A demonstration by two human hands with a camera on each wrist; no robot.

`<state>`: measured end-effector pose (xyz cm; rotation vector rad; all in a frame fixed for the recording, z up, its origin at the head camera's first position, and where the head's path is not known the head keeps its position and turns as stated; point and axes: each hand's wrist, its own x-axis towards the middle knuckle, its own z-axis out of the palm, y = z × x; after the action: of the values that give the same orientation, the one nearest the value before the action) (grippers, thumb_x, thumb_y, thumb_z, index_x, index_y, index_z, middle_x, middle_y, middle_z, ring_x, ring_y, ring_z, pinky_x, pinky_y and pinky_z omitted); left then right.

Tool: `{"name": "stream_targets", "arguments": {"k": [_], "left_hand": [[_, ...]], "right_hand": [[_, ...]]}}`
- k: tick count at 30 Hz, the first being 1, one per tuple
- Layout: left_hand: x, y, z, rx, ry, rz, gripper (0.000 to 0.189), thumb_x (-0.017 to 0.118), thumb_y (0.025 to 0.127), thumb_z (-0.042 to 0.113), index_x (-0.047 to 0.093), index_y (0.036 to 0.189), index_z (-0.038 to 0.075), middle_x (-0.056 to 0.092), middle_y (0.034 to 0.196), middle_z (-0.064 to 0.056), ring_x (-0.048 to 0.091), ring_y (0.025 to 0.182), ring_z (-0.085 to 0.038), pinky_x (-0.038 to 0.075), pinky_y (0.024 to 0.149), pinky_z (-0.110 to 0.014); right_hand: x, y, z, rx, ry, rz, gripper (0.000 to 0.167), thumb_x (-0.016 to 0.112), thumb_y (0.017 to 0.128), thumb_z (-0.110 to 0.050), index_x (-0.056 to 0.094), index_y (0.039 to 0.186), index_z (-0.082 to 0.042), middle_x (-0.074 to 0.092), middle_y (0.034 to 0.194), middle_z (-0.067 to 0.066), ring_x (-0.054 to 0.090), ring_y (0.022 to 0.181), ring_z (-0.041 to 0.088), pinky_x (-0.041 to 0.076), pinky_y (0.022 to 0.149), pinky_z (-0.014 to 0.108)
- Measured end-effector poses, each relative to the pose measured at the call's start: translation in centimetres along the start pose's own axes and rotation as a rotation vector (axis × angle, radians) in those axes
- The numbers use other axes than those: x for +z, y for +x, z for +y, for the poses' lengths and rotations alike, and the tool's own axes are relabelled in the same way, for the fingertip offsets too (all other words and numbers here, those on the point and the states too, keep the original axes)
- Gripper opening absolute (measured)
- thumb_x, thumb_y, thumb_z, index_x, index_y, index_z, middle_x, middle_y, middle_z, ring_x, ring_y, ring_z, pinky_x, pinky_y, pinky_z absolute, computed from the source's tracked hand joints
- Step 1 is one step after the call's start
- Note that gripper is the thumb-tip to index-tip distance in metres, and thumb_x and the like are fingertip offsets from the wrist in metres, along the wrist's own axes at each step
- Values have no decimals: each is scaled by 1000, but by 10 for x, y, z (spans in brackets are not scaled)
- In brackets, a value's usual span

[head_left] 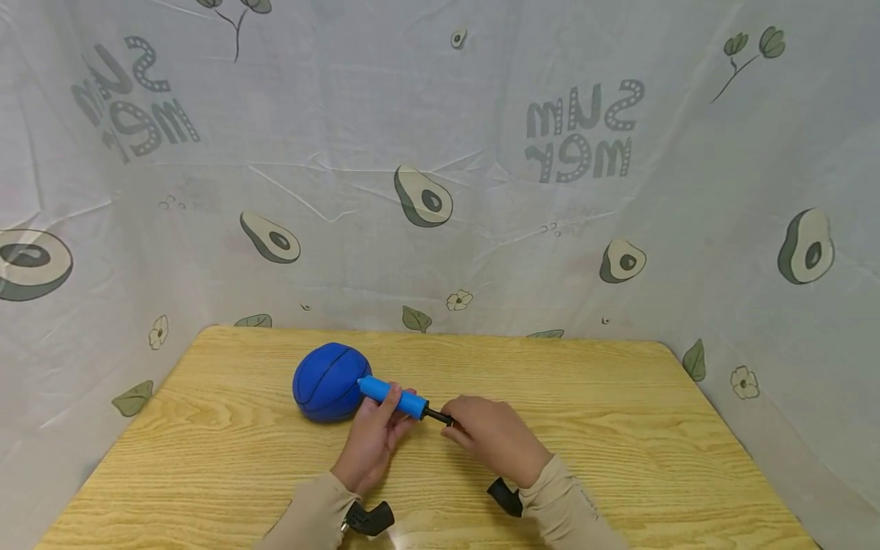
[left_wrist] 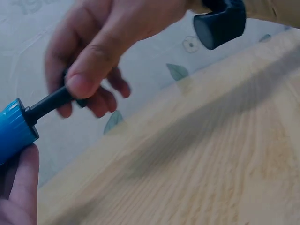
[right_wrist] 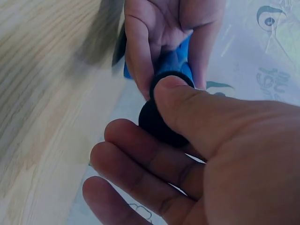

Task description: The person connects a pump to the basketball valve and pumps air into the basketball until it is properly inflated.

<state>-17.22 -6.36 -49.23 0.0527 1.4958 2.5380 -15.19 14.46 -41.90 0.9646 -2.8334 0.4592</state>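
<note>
A blue hand pump is held slantwise over the table, its narrow tip against a blue ball with dark seams. My left hand grips the pump's barrel, thumb on top and fingers beneath. With thumb and fingers, my right hand holds the black handle at the other end. A short length of black rod shows between barrel and handle. In the right wrist view the thumb lies on the handle and the other fingers are spread below it.
The wood-grain table lies under both hands. Behind it and at the sides hangs a pale curtain printed with avocados, leaves and lettering. A black wrist camera sits at the left sleeve, another at the right.
</note>
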Motion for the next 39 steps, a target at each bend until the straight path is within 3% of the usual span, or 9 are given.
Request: {"name": "stream_targets", "arguments": {"k": [6,15,23,31,39], "left_hand": [[5,-4,-4,-6,57,-50,69,53,110,39,20,152,-5,41,150,-29,58,129,-19,50,108,-35],[6,-4,-2,-14,50,-14,65,51,110,40,24,149,-4,46,144,-24,63,119,-13,53,104,-32],[-1,1,1,-22,19,-30,71,51,109,44,22,151,-5,46,141,-21,64,114,-12,54,102,-31],[-10,5,4,24,-27,38,60,49,111,39,26,144,-5,48,135,-18,65,107,-12,55,101,-33],[-24,10,12,57,-48,78,61,43,113,37,17,151,-3,42,139,-21,64,109,-11,55,100,-30]], "right_hand": [[2,1,-1,27,57,-62,13,73,99,-22,70,103,-10,57,80,-9,46,65,2,43,59,21],[3,0,0,34,74,-41,15,72,100,-22,72,107,-9,60,83,-9,49,68,1,46,61,22],[3,-1,-1,44,21,-7,14,73,99,-25,73,107,-13,66,87,-8,56,72,1,49,60,22],[2,-2,2,114,2,-11,10,72,99,-22,72,104,-13,64,85,-8,57,70,2,49,58,23],[-1,-5,4,158,-2,13,5,73,96,-13,72,100,-10,65,80,-6,56,63,5,45,52,24]]}}
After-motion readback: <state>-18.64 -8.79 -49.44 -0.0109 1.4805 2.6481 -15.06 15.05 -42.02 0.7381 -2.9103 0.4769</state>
